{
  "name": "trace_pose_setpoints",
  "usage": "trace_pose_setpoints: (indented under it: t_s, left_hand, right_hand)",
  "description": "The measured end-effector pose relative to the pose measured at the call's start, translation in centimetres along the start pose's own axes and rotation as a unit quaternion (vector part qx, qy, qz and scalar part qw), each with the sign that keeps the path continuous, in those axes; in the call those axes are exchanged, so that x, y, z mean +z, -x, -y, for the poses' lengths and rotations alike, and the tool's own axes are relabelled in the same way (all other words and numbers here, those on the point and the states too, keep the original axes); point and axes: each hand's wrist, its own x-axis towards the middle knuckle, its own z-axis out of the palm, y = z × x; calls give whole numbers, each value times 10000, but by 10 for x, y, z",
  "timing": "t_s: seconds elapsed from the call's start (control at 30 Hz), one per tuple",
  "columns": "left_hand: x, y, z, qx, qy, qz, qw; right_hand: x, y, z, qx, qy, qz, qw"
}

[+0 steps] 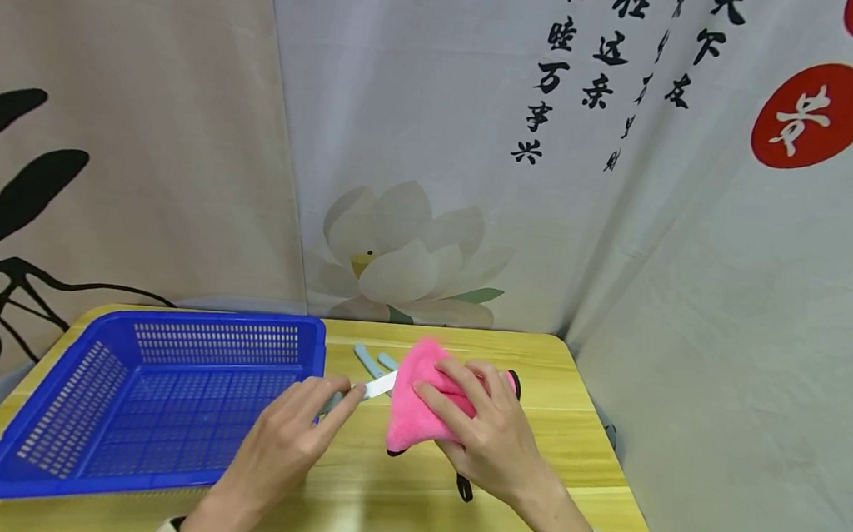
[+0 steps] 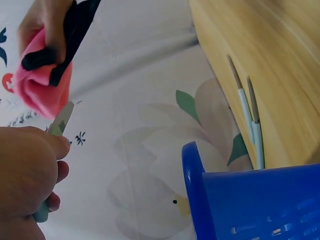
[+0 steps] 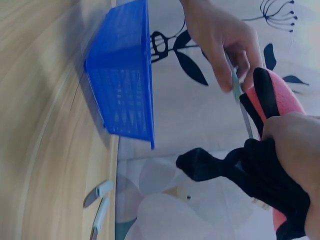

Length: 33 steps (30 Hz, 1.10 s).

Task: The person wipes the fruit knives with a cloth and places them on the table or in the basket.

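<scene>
In the head view my left hand [image 1: 293, 431] grips a small knife [image 1: 381, 385] by its blue-green handle, the pale blade slanting up and to the right. My right hand [image 1: 491, 438] holds a fluffy pink cloth [image 1: 415, 407] with black trim, fingers spread across its top. The blade's tip end overlaps the cloth's left edge there. From the right wrist, the blade [image 3: 247, 120] runs alongside the cloth's black edging [image 3: 265, 92]. A black strap loop [image 1: 464, 488] hangs beneath the right hand.
A blue plastic basket [image 1: 223, 318] with perforated sides stands on the left of the wooden table [image 1: 536, 408]. Two more light-blue-handled knives [image 2: 245, 110] lie on the table behind the hands, just right of the basket. A printed curtain [image 1: 437, 133] hangs behind the table.
</scene>
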Motion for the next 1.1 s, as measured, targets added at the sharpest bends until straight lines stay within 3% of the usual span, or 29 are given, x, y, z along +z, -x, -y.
trace_pose_setpoints:
  t_s: [0.13, 0.47, 0.67, 1.1]
  left_hand:
    - [1, -2, -1, 206, -95, 62, 9997]
    - [0, -13, -3, 664, -135, -521, 9963]
    - [0, -13, -2, 818, -366, -673, 9937]
    - [-1, -11, -1, 892, -593, -660, 9921]
  right_hand:
    - [2, -8, 8, -175, 24, 134, 9998]
    - [4, -14, 14, -431, 281, 392, 9979]
    - [0, -16, 16, -300, 512, 486, 9971]
    - [-6, -8, 0, -35, 720, 596, 9956]
